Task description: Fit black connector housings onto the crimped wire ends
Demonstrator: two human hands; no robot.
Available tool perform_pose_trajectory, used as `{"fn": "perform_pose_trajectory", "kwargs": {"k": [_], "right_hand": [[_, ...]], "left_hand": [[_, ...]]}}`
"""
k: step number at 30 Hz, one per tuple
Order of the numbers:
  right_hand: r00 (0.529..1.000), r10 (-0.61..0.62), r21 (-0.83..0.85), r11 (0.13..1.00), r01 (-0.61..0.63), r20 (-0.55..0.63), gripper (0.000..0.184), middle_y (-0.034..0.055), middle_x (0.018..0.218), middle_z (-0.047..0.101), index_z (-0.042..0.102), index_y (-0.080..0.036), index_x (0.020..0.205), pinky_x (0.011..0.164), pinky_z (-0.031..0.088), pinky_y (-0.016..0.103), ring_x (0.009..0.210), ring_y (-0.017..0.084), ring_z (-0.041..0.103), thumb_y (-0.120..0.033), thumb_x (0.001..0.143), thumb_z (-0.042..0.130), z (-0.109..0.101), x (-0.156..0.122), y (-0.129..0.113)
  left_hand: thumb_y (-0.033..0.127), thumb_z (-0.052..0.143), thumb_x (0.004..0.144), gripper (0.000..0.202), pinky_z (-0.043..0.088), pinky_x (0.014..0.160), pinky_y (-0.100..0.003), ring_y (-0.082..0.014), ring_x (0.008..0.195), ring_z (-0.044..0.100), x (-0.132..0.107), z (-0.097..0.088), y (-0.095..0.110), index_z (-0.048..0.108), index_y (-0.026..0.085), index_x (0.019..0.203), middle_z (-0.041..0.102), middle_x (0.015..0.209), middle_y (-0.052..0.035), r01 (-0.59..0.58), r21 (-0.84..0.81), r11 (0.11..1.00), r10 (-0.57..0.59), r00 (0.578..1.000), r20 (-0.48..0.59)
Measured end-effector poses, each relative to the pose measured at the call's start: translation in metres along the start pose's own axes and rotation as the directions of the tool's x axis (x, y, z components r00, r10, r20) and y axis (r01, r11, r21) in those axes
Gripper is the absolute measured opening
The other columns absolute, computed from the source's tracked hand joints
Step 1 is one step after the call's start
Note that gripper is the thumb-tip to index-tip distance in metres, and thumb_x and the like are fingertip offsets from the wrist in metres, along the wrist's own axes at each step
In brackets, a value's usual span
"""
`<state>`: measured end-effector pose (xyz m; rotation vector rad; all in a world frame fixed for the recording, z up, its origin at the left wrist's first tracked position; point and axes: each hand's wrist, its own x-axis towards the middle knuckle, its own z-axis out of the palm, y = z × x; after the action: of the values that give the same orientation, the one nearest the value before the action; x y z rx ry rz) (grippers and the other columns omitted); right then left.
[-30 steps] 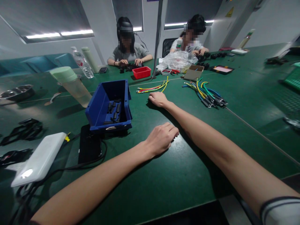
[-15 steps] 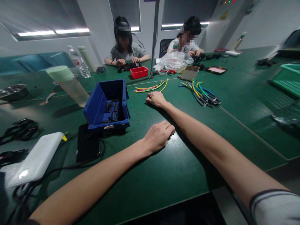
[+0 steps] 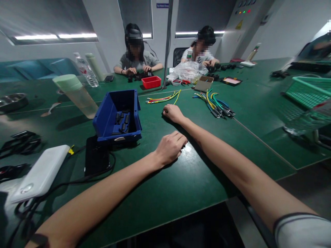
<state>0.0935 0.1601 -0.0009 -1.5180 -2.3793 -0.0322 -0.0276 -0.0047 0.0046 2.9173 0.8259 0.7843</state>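
Note:
My left hand (image 3: 171,148) rests on the green table, to the right of the blue bin, with its fingers curled in. Small dark bits show at its fingertips, too small to name. Farther out lies my right hand (image 3: 173,113), also curled closed, with a dark spot by its thumb that I cannot make out. Just beyond it are a few yellow, red and green wires (image 3: 161,100) with ring terminals. To its right sits a thicker bundle of coloured wires (image 3: 214,103) with black-sleeved ends. The blue bin (image 3: 106,119) holds several short black tubes (image 3: 126,120).
A black phone (image 3: 94,160) with a cable and a white power bank (image 3: 42,172) lie at left. Behind stand a green-lidded bottle (image 3: 74,96) and a red tray (image 3: 151,82). A green basket (image 3: 307,89) is at right. Two people (image 3: 137,58) work across the table.
The view has tilted up and turned slightly right. Both hands stay closed in nearly the same places on the table.

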Motion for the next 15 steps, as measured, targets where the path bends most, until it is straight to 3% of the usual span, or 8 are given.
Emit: {"fn": "perform_pose_trajectory", "kwargs": {"k": [4,9,12,15], "right_hand": [[0.999,-0.038,0.045,0.998,0.039,-0.035,0.028,0.0112,0.099,0.066,0.062,-0.014,0.106,0.076,0.041,0.029,0.087,0.021,0.059,-0.024,0.082,0.05,-0.001,-0.017,0.001],[0.98,-0.143,0.194,0.967,0.168,-0.136,0.036,0.0101,0.097,0.063,0.055,-0.014,0.107,0.077,0.044,0.031,0.085,0.021,0.058,-0.013,0.072,0.051,-0.001,-0.042,0.008],[0.967,-0.2,0.245,0.94,0.235,-0.16,0.031,0.0111,0.103,0.064,0.056,-0.016,0.103,0.083,0.046,0.032,0.092,0.02,0.06,-0.009,0.075,0.045,-0.006,-0.063,0.012],[0.954,-0.248,0.295,0.911,0.289,-0.169,0.029,0.0144,0.124,0.06,0.055,-0.017,0.108,0.092,0.047,0.037,0.107,0.021,0.061,-0.01,0.084,0.039,-0.015,-0.089,0.014]], "left_hand": [[0.008,0.05,0.083,0.014,0.049,0.074,-0.032,-0.0198,0.087,0.056,-0.001,0.0,0.001,0.058,0.016,0.091,0.066,0.093,-0.0054,-0.011,-0.008,1.0,0.011,0.999,-0.044],[0.006,0.051,0.082,0.015,0.049,0.073,-0.031,-0.0192,0.086,0.057,-0.003,0.001,0.001,0.059,0.017,0.088,0.067,0.09,-0.0048,0.082,0.0,0.997,-0.081,0.986,-0.145],[0.005,0.052,0.082,0.015,0.049,0.071,-0.031,-0.0188,0.085,0.059,-0.003,0.002,0.0,0.059,0.018,0.085,0.068,0.087,-0.0043,0.138,-0.017,0.99,-0.139,0.966,-0.218],[0.005,0.053,0.082,0.015,0.05,0.072,-0.031,-0.0185,0.085,0.06,-0.002,0.003,0.0,0.059,0.018,0.083,0.069,0.087,-0.0042,0.169,-0.045,0.985,-0.175,0.942,-0.286]]}}
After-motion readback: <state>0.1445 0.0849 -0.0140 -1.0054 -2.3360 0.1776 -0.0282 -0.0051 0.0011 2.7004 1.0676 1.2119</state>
